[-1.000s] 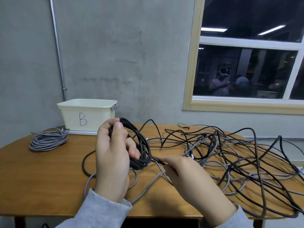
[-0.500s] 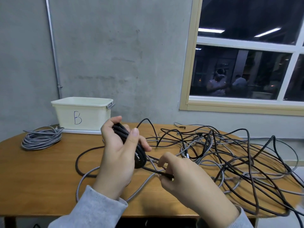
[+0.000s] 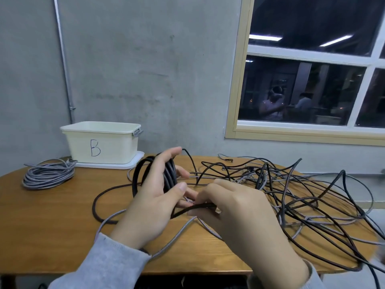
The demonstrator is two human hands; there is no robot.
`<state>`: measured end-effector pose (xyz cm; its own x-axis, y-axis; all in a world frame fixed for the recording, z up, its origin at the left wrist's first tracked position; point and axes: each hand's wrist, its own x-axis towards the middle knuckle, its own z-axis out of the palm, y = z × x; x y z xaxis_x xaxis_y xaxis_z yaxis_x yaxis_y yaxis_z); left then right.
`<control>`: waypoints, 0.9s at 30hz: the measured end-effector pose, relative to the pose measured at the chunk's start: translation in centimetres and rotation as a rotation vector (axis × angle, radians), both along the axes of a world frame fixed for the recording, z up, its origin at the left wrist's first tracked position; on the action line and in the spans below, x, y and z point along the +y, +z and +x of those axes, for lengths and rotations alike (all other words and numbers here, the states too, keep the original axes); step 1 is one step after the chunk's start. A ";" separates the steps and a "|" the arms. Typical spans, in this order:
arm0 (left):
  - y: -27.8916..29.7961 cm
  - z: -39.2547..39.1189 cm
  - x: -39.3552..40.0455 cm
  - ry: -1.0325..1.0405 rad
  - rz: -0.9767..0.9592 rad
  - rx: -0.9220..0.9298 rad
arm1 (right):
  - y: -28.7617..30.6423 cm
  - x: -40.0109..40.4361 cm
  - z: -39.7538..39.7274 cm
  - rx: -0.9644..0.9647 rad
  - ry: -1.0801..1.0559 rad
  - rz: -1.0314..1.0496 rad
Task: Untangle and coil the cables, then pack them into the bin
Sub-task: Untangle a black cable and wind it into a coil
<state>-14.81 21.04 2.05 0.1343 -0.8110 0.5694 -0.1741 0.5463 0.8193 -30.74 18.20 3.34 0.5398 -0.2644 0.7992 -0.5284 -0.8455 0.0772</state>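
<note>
My left hand (image 3: 155,197) holds a partly wound black cable coil (image 3: 168,176) above the middle of the wooden table (image 3: 52,222), fingers through its loops. My right hand (image 3: 235,207) pinches the loose strand of the same black cable (image 3: 193,207) right beside the coil. A big tangle of black and grey braided cables (image 3: 281,195) covers the table's right half. A cream bin marked "B" (image 3: 102,142) stands on its lid at the back left. Beside it lies a coiled grey cable (image 3: 49,176).
A grey braided cable (image 3: 177,232) runs under my wrists toward the front edge. A black loop (image 3: 98,205) trails left of the coil. Some cables hang over the table's right edge. A grey wall and a window stand behind the table.
My right hand has brought the black strand up against the coil. My left hand has turned, opening its fingers through the loops. The view has shifted a little.
</note>
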 end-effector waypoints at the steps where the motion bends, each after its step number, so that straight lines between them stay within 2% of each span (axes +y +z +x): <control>1: -0.1 -0.1 0.1 -0.020 0.017 0.000 | 0.0 0.0 -0.1 -0.027 0.006 -0.020; 5: -0.2 -0.8 0.4 -0.135 0.093 -0.001 | 0.1 -0.2 -0.2 -0.118 0.021 -0.065; 9: -0.1 -1.2 0.4 -0.099 0.105 0.007 | 0.0 -0.2 -0.3 -0.146 0.079 -0.037; 13: -0.1 -0.1 0.1 -0.107 0.083 0.098 | -0.1 -0.7 -0.8 -0.164 0.101 -0.021; 16: -0.1 0.7 0.5 -0.202 0.118 0.150 | 0.0 -1.8 -1.6 -0.225 0.060 -0.042; 18: -0.2 0.6 0.8 -0.295 0.153 0.177 | -0.1 -2.3 -1.9 -0.313 0.041 0.014; 21: -0.4 0.1 1.2 -0.385 0.186 0.101 | -0.5 -2.7 -1.6 -0.418 0.023 0.122; 27: -0.6 -0.3 1.2 -0.517 0.167 0.143 | -1.4 -2.9 -0.6 -0.412 -0.003 0.278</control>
<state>-15.08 22.23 1.46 -0.2386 -0.8692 0.4331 0.2010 0.3921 0.8977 -31.32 15.33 1.90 0.1930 -0.4987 0.8450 -0.4697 -0.8031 -0.3667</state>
